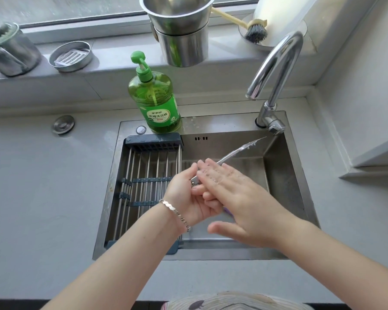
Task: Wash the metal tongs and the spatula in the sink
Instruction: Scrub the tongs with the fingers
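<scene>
Over the steel sink (285,175) my left hand (188,195) grips the hinge end of the metal tongs (240,149). The wet tongs slant up and to the right toward the faucet (276,70). My right hand (235,193) lies flat across the tongs' handle end with its fingers spread, touching the metal and my left fingers. A small purple thing (227,210) peeks out beneath my right hand; I cannot tell what it is. No water runs from the faucet. I see no spatula.
A dish rack (148,175) with steel rods fills the sink's left half. A green detergent bottle (155,97) stands on the rim behind it. Stacked steel pots (182,30), a dish brush (253,27), a round tin (71,55) and a steel cup (9,50) line the window ledge.
</scene>
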{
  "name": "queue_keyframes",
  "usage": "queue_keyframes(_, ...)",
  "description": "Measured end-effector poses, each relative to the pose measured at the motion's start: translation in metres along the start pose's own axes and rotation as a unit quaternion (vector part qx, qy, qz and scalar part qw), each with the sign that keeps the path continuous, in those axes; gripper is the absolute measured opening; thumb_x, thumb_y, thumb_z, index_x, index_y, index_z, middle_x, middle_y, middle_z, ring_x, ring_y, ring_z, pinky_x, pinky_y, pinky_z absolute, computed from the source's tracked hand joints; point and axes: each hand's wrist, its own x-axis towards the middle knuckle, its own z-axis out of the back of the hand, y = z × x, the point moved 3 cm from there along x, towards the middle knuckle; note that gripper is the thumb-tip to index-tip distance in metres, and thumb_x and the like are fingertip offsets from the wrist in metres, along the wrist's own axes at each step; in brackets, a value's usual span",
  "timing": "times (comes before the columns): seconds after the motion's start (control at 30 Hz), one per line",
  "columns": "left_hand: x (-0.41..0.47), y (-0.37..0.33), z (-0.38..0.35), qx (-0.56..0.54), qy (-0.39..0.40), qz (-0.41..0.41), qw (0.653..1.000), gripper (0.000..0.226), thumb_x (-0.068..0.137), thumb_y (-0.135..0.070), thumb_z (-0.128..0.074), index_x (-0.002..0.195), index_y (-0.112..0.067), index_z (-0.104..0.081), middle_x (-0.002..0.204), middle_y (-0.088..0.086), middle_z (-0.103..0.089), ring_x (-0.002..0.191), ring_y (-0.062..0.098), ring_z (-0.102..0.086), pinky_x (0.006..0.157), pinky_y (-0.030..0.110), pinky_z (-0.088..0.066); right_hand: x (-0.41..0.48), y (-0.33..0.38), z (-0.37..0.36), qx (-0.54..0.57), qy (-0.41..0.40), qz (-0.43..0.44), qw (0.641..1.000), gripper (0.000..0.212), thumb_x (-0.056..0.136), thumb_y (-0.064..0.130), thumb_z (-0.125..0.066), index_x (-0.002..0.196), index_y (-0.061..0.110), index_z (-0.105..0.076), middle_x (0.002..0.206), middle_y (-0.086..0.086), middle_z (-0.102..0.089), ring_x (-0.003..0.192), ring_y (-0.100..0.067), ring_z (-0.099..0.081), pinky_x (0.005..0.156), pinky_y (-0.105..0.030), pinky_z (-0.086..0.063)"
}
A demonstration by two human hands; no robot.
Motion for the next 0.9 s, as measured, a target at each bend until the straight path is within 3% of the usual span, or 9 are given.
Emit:
queue_keyframes(0.13, -0.001, -0.001, 0.004, 0.000, -0.008, 0.000, 1.000, 0.057, 0.093, -0.045, -0.031, 0.049, -0.012, -0.044, 0.032, -0.005, -0.026, 0.032, 0.011, -0.030, 0.042, 0.014, -0.029, -0.003, -0.024, 0.010, -0.007, 0.000, -0.061, 0.998, 0.100, 0.074, 0.076, 0.003, 0.145, 0.008, -0.016, 0.151, 0.000, -0.001, 0.144, -0.016, -0.002, 0.116, -0.023, 0.003)
queue_keyframes(0.2, -0.002, -0.001, 0.003, 0.038, -0.008, -0.013, 0.999, 0.055, 0.094, -0.045, -0.030, 0.052, -0.013, -0.044, 0.032, -0.006, -0.026, 0.032, 0.011, -0.031, 0.042, 0.015, -0.029, -0.002, -0.019, 0.011, -0.014, -0.002, -0.045, 0.999, 0.098, 0.078, 0.074, -0.003, 0.144, 0.004, -0.022, 0.152, -0.006, -0.010, 0.143, -0.019, -0.007, 0.116, -0.028, -0.002)
queue_keyframes(0.33, -0.005, -0.004, -0.002, 0.265, -0.026, -0.103, 0.959, 0.043, 0.097, -0.038, -0.030, 0.065, -0.013, -0.045, 0.034, -0.007, -0.030, 0.039, 0.014, -0.032, 0.045, 0.018, -0.031, -0.004, -0.012, 0.004, -0.003, -0.005, -0.009, 1.000, 0.092, 0.083, 0.071, -0.009, 0.141, 0.002, -0.031, 0.150, -0.010, -0.027, 0.140, -0.018, -0.017, 0.116, -0.027, -0.007)
queue_keyframes(0.4, -0.013, -0.010, -0.004, 0.490, -0.023, -0.204, 0.847, 0.035, 0.098, -0.026, -0.035, 0.066, -0.010, -0.041, 0.047, -0.004, -0.040, 0.048, 0.015, -0.035, 0.051, 0.025, -0.036, -0.006, -0.034, 0.013, 0.044, -0.023, -0.094, 0.994, 0.104, 0.074, 0.078, 0.004, 0.141, 0.005, -0.032, 0.150, -0.008, -0.027, 0.139, -0.009, -0.012, 0.115, -0.020, 0.000)
queue_keyframes(0.53, -0.022, -0.013, -0.003, 0.827, 0.000, -0.348, 0.441, 0.026, 0.094, -0.025, -0.045, 0.081, -0.004, -0.052, 0.071, 0.005, -0.049, 0.068, 0.013, -0.039, 0.065, 0.023, -0.032, -0.019, -0.041, 0.010, 0.086, -0.018, -0.124, 0.988, 0.108, 0.071, 0.080, 0.007, 0.140, 0.009, -0.035, 0.149, -0.002, -0.029, 0.137, -0.002, -0.012, 0.113, -0.013, 0.003)
queue_keyframes(0.6, -0.022, -0.009, -0.008, 0.861, 0.020, -0.370, 0.347, 0.022, 0.090, -0.016, -0.052, 0.076, 0.001, -0.055, 0.068, 0.010, -0.055, 0.071, 0.024, -0.048, 0.071, 0.027, -0.032, -0.024, -0.019, -0.005, 0.090, -0.002, -0.073, 0.993, 0.096, 0.079, 0.075, -0.004, 0.142, 0.006, -0.026, 0.150, -0.003, -0.022, 0.142, -0.009, -0.011, 0.115, -0.021, -0.003)
queue_keyframes(0.7, -0.019, -0.010, -0.007, 0.858, 0.017, -0.389, 0.334, 0.018, 0.083, -0.007, -0.055, 0.071, 0.006, -0.057, 0.065, 0.017, -0.061, 0.068, 0.032, -0.056, 0.074, 0.033, -0.033, -0.029, -0.007, -0.013, 0.080, 0.008, -0.048, 0.996, 0.090, 0.082, 0.072, -0.008, 0.143, 0.006, -0.013, 0.152, -0.003, -0.012, 0.143, -0.012, -0.003, 0.116, -0.025, -0.003)
queue_keyframes(0.8, -0.018, -0.009, -0.008, 0.858, 0.008, -0.391, 0.333, 0.025, 0.089, -0.014, -0.051, 0.076, 0.007, -0.057, 0.072, 0.018, -0.061, 0.077, 0.033, -0.055, 0.077, 0.035, -0.031, -0.027, -0.013, -0.006, 0.070, -0.029, -0.086, 0.993, 0.092, 0.082, 0.071, -0.003, 0.142, 0.005, -0.022, 0.152, -0.005, -0.016, 0.143, -0.016, -0.008, 0.116, -0.027, -0.003)
queue_keyframes(0.9, -0.022, -0.006, -0.011, 0.842, 0.022, -0.419, 0.338, 0.031, 0.085, -0.018, -0.044, 0.066, 0.004, -0.055, 0.059, 0.014, -0.058, 0.061, 0.031, -0.056, 0.070, 0.030, -0.035, -0.027, -0.002, -0.014, 0.050, -0.030, -0.046, 0.997, 0.088, 0.087, 0.067, -0.011, 0.142, -0.001, -0.024, 0.151, -0.010, -0.020, 0.142, -0.017, -0.010, 0.115, -0.029, -0.007)
